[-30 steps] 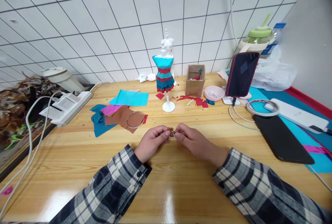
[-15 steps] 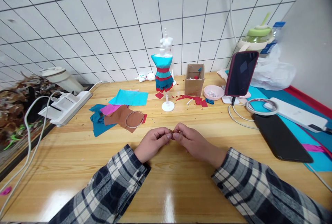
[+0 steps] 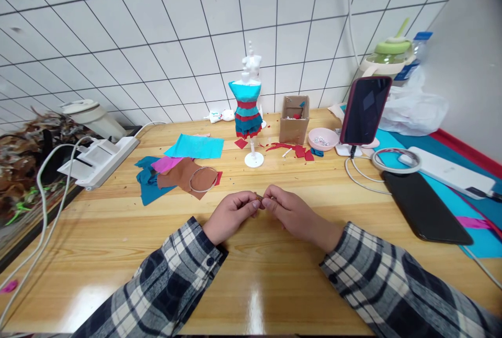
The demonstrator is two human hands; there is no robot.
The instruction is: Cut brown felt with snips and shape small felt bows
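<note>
Pinching a small brown piece (image 3: 258, 197) between thumb and fingers, the left hand (image 3: 232, 214) meets the right hand (image 3: 290, 213) over the bare front part of the table (image 3: 251, 270). Left fingertips press together on its left side; right thumb and forefinger close in from the right, looks like a pinch too, though exactly what sits between the right tips is too small to tell. Piece lies right at the fingertips, in the narrow gap between both hands, neither clearly nearer. Visible bit seems to run across from hand to hand, sloping slightly down to the right; full long axis hidden by fingers. Looks brown, tiny, maybe folded or gathered; material and edges unclear. Straight beyond the hands, a small white dress form (image 3: 251, 63) stands upright on a round base (image 3: 254, 159), wearing a turquoise, red and teal layered dress (image 3: 247, 111). Left of it, flat brown sheet (image 3: 180, 172) with a thin ring (image 3: 190, 181) lying on it, magenta and teal pieces beside, turquoise sheet (image 3: 196, 147) farther back. Right of the form, red scraps (image 3: 299, 151) near an open cardboard box (image 3: 294, 132) and a pink bowl (image 3: 334, 142) of small shiny bits. Phone (image 3: 365, 111) propped upright farther right.
</note>
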